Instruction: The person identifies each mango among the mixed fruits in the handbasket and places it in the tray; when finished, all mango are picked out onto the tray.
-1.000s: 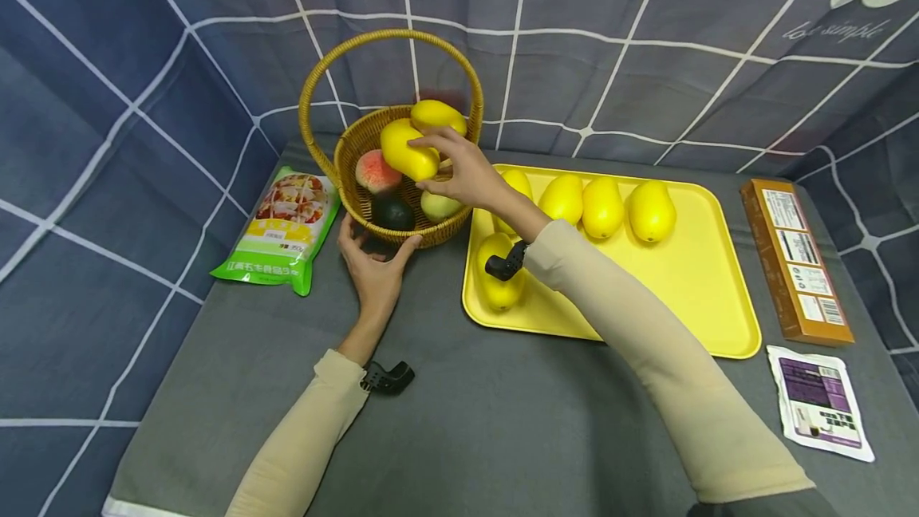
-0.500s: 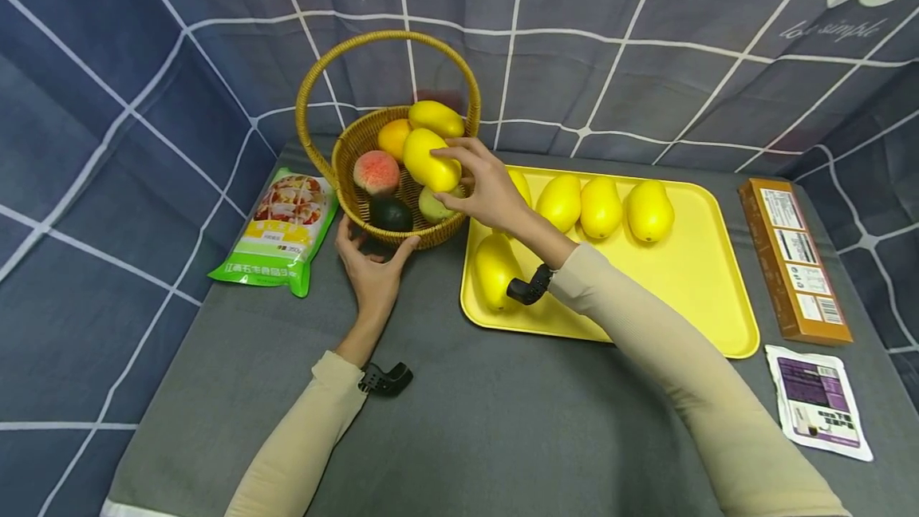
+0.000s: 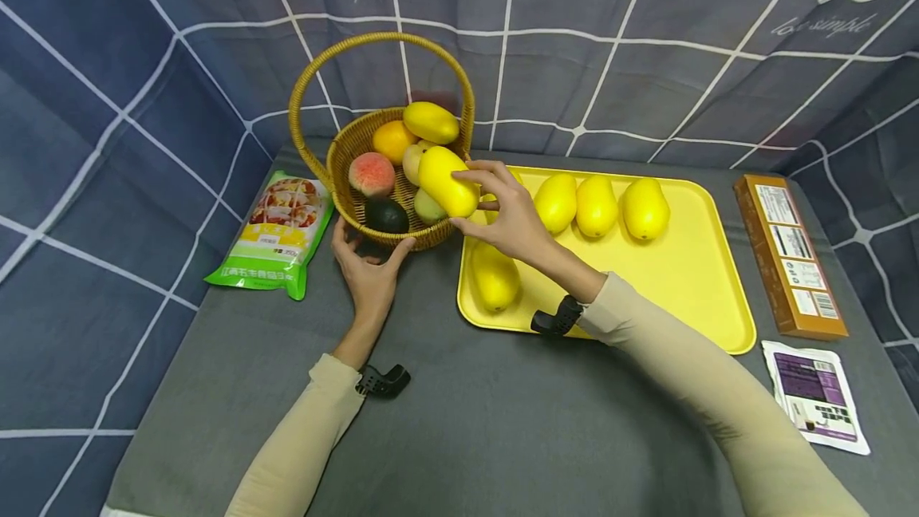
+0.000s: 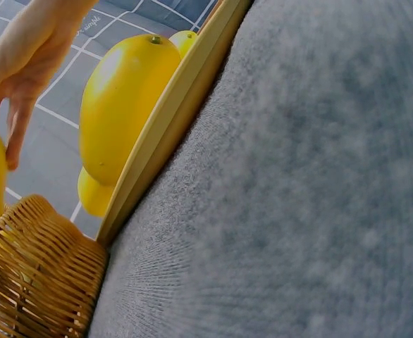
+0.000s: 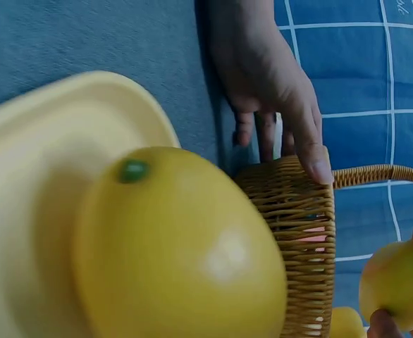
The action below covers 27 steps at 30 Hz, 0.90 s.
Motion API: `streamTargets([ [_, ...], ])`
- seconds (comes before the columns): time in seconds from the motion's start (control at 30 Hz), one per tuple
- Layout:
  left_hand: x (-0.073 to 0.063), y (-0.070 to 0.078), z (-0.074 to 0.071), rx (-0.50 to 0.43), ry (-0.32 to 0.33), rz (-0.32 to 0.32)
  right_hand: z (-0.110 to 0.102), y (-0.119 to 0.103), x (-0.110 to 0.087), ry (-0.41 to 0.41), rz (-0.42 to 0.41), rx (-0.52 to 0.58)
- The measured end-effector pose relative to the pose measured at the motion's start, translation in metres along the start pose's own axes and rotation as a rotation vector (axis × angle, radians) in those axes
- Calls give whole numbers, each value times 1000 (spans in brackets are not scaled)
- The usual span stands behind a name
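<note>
My right hand [image 3: 513, 218] pinches a yellow mango [image 3: 447, 182] between fingers and thumb, over the right rim of the wicker basket [image 3: 332, 182]. In the right wrist view the held mango [image 5: 393, 282] shows at the lower right edge. At the basket's near side my left hand [image 3: 369, 282] grips it, thumb at the rim and fingers against the wall. Inside lie another mango [image 3: 431, 122], an orange fruit [image 3: 393, 140], a peach [image 3: 372, 174], a dark avocado [image 3: 386, 215] and pale green fruits [image 3: 427, 206], partly hidden. Several more mangoes [image 3: 596, 206] rest on the yellow tray [image 3: 668, 286].
Left of the basket lies a green food packet [image 3: 271, 234]. A brown box [image 3: 790, 258] and a white-and-purple pouch [image 3: 817, 396] lie right of the tray. The basket's tall handle [image 3: 380, 37] arches up before the checked curtain [image 3: 574, 38].
My right hand has carried the mango rightward and nearer to me, from over the basket's middle to its right rim, uncovering the orange and a pale fruit. My left hand stays put.
</note>
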<state>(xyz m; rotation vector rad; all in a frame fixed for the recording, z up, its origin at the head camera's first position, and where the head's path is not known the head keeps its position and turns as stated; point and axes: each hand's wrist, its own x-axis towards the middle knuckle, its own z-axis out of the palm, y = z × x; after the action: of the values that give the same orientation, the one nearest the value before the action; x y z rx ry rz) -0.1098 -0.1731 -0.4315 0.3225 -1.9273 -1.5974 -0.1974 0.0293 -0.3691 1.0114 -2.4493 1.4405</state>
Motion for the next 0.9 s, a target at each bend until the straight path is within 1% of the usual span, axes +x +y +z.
streamTargets([
  [0.17,-1,0,1,-3,9,-4,-8,4,-20,56,32,1],
  [0.4,-1,0,1,-3,-4,3,-22,4,-57,147,96,-5],
  [0.53,-2,-1,-2,-3,-5,-1,-28,4,-80,190,95,-20],
  [0.67,-2,-2,-4,-2,2,5,-34,5,-100,210,84,-46],
  [0.9,0,-1,1,-5,-8,9,-51,9,-134,229,67,-137],
])
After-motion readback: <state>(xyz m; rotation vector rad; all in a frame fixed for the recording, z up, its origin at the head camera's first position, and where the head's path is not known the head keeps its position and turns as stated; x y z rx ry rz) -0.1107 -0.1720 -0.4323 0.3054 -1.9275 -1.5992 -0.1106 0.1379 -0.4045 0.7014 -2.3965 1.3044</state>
